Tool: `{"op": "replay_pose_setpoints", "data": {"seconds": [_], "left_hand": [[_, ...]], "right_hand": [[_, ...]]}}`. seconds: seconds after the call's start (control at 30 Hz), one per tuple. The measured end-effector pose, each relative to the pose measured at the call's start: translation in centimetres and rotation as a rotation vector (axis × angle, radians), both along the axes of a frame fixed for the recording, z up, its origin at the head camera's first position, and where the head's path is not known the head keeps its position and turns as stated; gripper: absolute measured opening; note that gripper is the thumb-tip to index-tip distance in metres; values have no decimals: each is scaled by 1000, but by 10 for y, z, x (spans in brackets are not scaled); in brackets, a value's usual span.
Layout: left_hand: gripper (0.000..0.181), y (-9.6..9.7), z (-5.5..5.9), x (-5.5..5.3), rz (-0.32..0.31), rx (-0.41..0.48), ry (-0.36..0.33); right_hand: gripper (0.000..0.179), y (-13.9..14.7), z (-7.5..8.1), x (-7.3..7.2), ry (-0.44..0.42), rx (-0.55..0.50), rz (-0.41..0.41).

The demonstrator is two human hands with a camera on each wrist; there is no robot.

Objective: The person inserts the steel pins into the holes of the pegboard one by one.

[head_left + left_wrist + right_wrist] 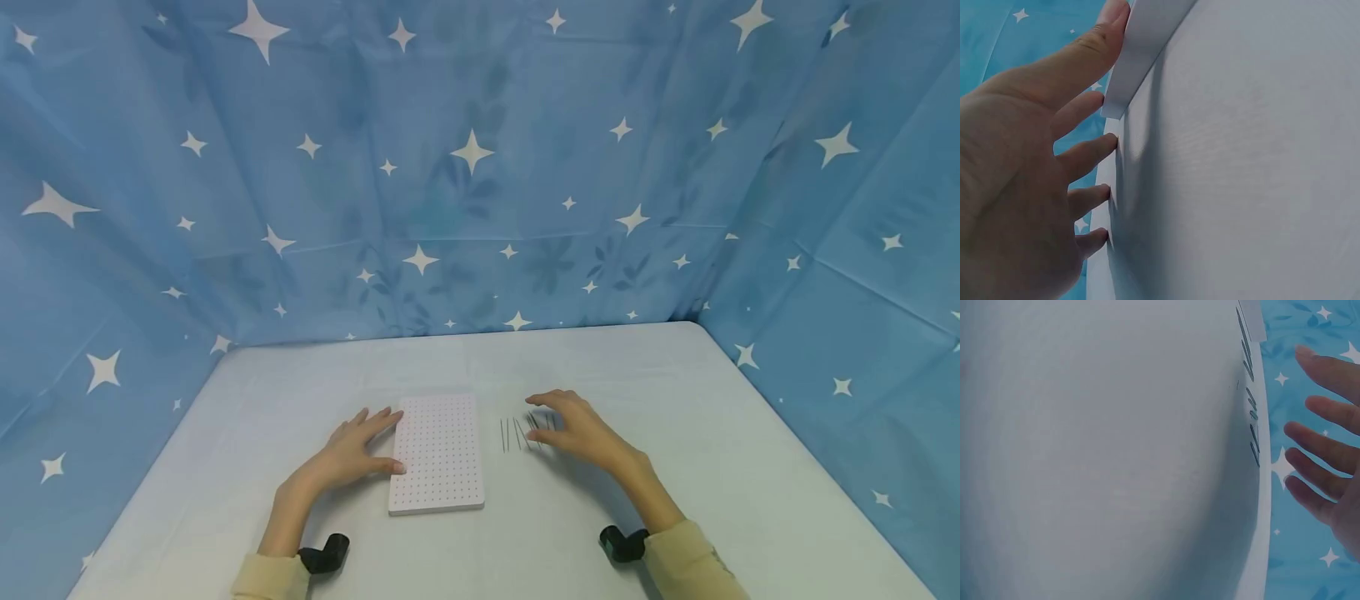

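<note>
A white board with rows of small holes (pixel 438 454) lies flat on the table. My left hand (pixel 347 454) is at its left edge, thumb and index finger touching the board; in the left wrist view the fingers of this hand (pixel 1088 156) are spread and the thumb rests against the board's side (pixel 1141 50). Right of the board lie several thin dark rods (pixel 517 433). Over them hovers my right hand (pixel 581 429), partly hiding some. The right wrist view has that hand (pixel 1329 444) with fingers spread, holding nothing, apart from the rods (pixel 1252 403).
The white table (pixel 600 358) runs back to a blue curtain with white stars (pixel 472 154), which also hangs along the left and right sides. Each wrist wears a black device, one on the left (pixel 326 554) and one on the right (pixel 624 544).
</note>
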State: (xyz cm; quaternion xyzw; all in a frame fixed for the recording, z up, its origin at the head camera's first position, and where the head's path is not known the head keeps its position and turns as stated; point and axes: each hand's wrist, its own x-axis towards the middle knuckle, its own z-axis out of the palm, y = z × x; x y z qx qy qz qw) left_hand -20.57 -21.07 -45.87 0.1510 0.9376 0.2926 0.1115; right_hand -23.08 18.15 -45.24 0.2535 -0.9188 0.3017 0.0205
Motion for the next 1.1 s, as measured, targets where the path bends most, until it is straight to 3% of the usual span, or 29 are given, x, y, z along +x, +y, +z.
{"op": "replay_pose_setpoints", "data": {"seconds": [0.3,0.6,0.8,1.1], "left_hand": [[94,-3,-4,-1,28,39,-19],[95,-1,-5,0,35,45,-19],[94,0,-3,1,38,50,-22],[95,-1,-3,3,35,60,-26]], "right_hand": [[51,-13,2,-7,-40,34,41],[48,-26,10,-14,-153,39,77],[46,-33,8,-18,-222,50,65],[47,-41,2,-20,-251,55,41]]}}
